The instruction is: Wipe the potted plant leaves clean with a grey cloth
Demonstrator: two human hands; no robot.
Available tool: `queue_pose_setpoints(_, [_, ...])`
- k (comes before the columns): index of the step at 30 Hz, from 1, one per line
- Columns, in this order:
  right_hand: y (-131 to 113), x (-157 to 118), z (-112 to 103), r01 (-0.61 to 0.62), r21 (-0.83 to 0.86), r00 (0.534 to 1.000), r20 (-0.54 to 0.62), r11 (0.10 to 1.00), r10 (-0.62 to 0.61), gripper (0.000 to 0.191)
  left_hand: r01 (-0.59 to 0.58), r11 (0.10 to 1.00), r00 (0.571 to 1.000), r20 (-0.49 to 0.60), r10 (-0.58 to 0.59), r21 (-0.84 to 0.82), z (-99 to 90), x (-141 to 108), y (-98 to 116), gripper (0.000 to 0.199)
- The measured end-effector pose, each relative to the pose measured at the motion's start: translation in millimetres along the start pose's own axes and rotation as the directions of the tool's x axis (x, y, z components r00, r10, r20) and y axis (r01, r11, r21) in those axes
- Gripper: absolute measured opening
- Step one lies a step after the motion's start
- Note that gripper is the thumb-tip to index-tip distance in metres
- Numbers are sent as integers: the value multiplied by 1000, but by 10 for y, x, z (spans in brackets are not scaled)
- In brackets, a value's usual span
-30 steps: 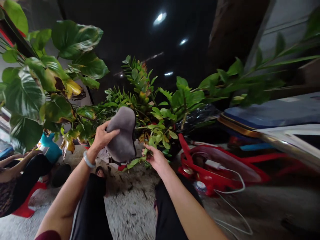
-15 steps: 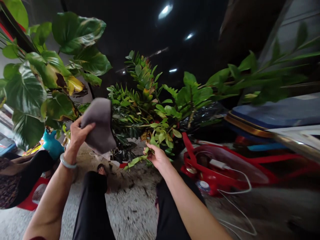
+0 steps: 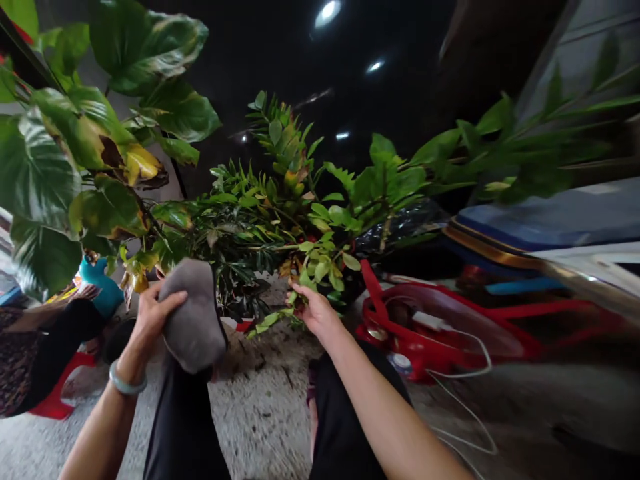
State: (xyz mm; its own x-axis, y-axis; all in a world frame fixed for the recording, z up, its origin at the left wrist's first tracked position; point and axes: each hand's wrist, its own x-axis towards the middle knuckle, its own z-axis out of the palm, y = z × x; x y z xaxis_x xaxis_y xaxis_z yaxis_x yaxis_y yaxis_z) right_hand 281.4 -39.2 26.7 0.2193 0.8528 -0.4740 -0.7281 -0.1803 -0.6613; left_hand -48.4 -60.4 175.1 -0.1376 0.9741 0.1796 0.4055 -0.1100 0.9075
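Observation:
My left hand [image 3: 156, 312] is closed on a grey cloth [image 3: 194, 317], thumb across its face; the cloth hangs above my left knee, and its exact kind is unclear. With my right hand [image 3: 311, 308] I pinch a leafy green stem [image 3: 270, 321] low at the front of a potted plant [image 3: 320, 263]. Several small leaves stick out to the left of my fingers. The fingertips are partly hidden among the leaves.
Large-leaved foliage [image 3: 45, 173] fills the left. A red bag [image 3: 400, 333] with a white cable [image 3: 487, 360] lies at the right, below stacked blue-edged items [image 3: 525, 223]. Another person [image 3: 50, 347] sits at the left near a turquoise object [image 3: 103, 287].
My left hand has moved down with the grey cloth, from beside the plants to above my knee. The right hand keeps its pinch on the stem, almost in place.

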Motion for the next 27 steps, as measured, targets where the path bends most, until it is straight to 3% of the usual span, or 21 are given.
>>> queue_pose_setpoints(3, [5,-14,63,5,2,1000,2,1000,-5,10,-155,987,946,-295,137,-36,-37,379,165,51])
queue_pose_setpoints(5, [17,-24,99,9,9,1000,-4,1000,-9,9,-159,986,938,-318,138,-40,106,517,94,50])
queue_pose_setpoints(7, [26,-33,109,14,16,1000,-12,1000,-14,8,-77,997,981,-181,71,-24,324,460,-87,46])
queue_pose_setpoints(8, [26,-36,102,16,19,1000,-15,1000,-16,8,-26,1000,998,-61,27,16,427,362,-185,42])
queue_pose_setpoints(9, [23,-40,88,17,21,1000,-18,1000,-17,8,19,997,995,101,-26,70,509,235,-266,38])
queue_pose_setpoints(10, [16,-44,70,18,23,1000,-19,1000,-17,8,46,994,965,252,-70,100,561,98,-312,36])
queue_pose_setpoints(12, [-7,-53,27,16,21,1000,-14,1000,-16,8,71,993,921,375,-100,92,566,-126,-267,37])
queue_pose_setpoints(14, [-36,-66,-8,12,14,1000,-5,1000,-12,9,47,999,960,275,-46,4,465,-184,-49,42])
queue_pose_setpoints(16, [-60,-80,-22,9,4,1000,-1,1000,-9,9,-59,996,998,31,62,-73,323,-47,234,46])
queue_pose_setpoints(19, [-71,-94,-8,7,-5,1000,-11,1000,-7,7,-256,965,934,-269,234,-48,214,327,475,45])
queue_pose_setpoints(21, [-64,-98,5,10,-5,1000,-16,1000,-10,7,-262,965,918,-306,251,8,275,490,401,44])
queue_pose_setpoints(23, [-55,-99,5,16,-1,1000,-17,1000,-16,7,-177,981,963,-190,190,82,410,470,183,44])
queue_pose_setpoints(25, [-50,-97,-12,19,0,1000,-17,1000,-19,8,-120,975,992,61,111,187,536,282,-40,40])
queue_pose_setpoints(27, [-53,-96,-39,18,-6,1000,-17,1000,-18,7,-127,965,940,338,45,227,584,39,-115,38])
